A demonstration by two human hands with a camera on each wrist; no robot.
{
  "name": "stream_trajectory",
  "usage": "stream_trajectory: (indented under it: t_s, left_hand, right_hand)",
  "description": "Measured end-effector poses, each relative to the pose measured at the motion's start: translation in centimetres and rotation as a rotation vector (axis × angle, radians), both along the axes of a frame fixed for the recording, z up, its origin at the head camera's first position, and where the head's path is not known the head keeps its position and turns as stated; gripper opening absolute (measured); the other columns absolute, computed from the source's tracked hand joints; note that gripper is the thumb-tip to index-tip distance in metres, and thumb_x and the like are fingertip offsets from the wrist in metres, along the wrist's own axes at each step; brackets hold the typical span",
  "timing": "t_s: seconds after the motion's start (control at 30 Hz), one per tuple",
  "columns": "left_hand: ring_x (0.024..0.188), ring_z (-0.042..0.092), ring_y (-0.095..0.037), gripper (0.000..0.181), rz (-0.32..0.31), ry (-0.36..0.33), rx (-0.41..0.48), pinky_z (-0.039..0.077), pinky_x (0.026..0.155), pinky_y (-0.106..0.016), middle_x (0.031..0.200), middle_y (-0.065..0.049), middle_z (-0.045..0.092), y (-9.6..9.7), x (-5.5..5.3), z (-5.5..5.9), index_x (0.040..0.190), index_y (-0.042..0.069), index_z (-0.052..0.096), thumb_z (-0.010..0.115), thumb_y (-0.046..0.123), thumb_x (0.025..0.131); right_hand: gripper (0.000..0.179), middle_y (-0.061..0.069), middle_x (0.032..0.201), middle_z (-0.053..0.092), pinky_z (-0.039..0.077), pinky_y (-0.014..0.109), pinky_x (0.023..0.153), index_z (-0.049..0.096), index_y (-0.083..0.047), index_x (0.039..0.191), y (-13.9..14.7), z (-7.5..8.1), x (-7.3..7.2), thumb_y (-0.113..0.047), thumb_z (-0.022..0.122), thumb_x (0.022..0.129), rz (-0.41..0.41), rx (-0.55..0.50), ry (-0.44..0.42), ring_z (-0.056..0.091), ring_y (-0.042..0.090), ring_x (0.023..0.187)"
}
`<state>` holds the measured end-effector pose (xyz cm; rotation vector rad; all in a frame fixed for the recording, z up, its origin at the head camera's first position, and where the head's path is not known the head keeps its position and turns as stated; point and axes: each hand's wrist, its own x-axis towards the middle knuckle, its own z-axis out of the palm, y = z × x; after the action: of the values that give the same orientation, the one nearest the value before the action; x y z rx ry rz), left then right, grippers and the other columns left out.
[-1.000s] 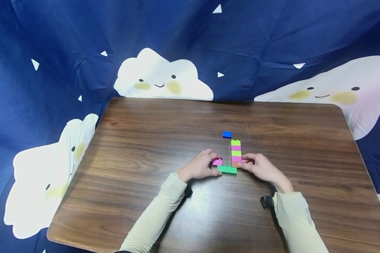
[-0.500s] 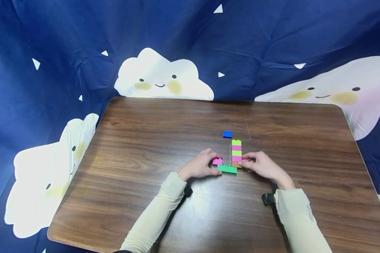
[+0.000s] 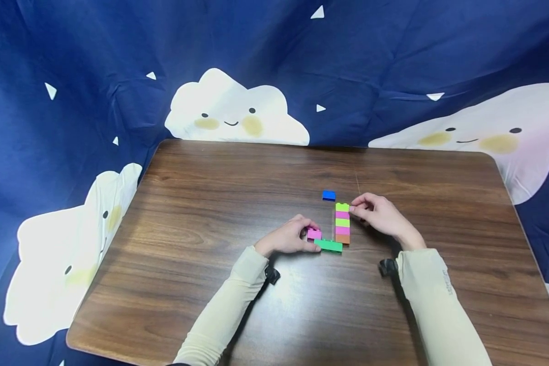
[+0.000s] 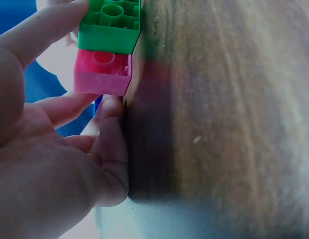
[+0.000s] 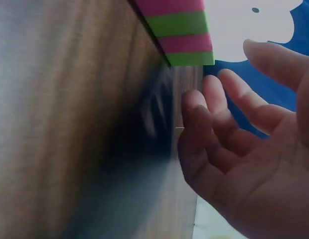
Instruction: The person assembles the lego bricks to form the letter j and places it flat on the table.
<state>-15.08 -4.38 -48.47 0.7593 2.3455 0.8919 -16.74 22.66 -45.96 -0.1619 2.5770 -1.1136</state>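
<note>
My left hand (image 3: 287, 236) holds a pink toy brick (image 3: 314, 234) and a longer green brick (image 3: 328, 246). In the left wrist view its thumb lies at the green brick (image 4: 109, 39) and a finger at the pink brick (image 4: 102, 82). To the right, a straight column of stacked bricks (image 3: 342, 222) alternates yellow-green and pink above an orange brick (image 3: 342, 239). My right hand (image 3: 380, 216) is beside the column's far end, fingers loosely bent. In the right wrist view, a gap shows between thumb and fingers, with no brick between them, and the column (image 5: 182, 32) lies just beyond.
A single blue brick (image 3: 329, 195) lies behind the column's far end. All of it rests on a brown wooden table (image 3: 201, 213). A dark blue curtain (image 3: 338, 61) with white clouds hangs behind the table's back edge.
My right hand has come off the orange end of the column and moved away from me to the yellow-green far end. The left hand and the bricks stay nearly where they were.
</note>
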Motion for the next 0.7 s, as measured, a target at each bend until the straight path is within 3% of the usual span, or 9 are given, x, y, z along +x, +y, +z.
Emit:
stream_trajectory:
  t_s: [0.17,0.4,0.7]
  left_hand:
    - [0.101,0.047,-0.013,0.052,0.001,-0.041,0.017,0.040,0.088,-0.024,0.115,-0.005,0.055,-0.2,-0.3,0.2,0.123,0.013,0.060,0.077,0.034,0.079]
    - [0.104,0.047,-0.013,0.050,-0.004,-0.083,0.019,0.039,0.091,-0.025,0.117,-0.004,0.054,-0.4,-0.6,0.2,0.124,0.016,0.060,0.075,0.036,0.081]
    - [0.104,0.046,-0.012,0.048,-0.017,-0.072,0.026,0.038,0.090,-0.023,0.116,-0.004,0.054,-0.4,-0.7,-0.1,0.123,0.014,0.061,0.075,0.033,0.082]
  right_hand:
    - [0.035,0.011,0.097,0.063,0.044,0.030,0.074,0.059,-0.004,0.115,-0.9,0.3,-2.2,-0.032,0.059,0.095,0.033,0.027,0.050,0.056,0.019,0.080]
    - [0.029,0.011,0.095,0.060,0.041,0.033,0.077,0.059,-0.005,0.114,-2.7,0.1,-4.7,-0.026,0.060,0.094,0.084,0.072,0.056,0.055,0.022,0.083]
    - [0.028,0.011,0.095,0.060,0.039,0.032,0.076,0.060,-0.003,0.114,-3.9,-0.4,-6.1,-0.021,0.059,0.092,0.157,0.099,0.034,0.054,0.024,0.086]
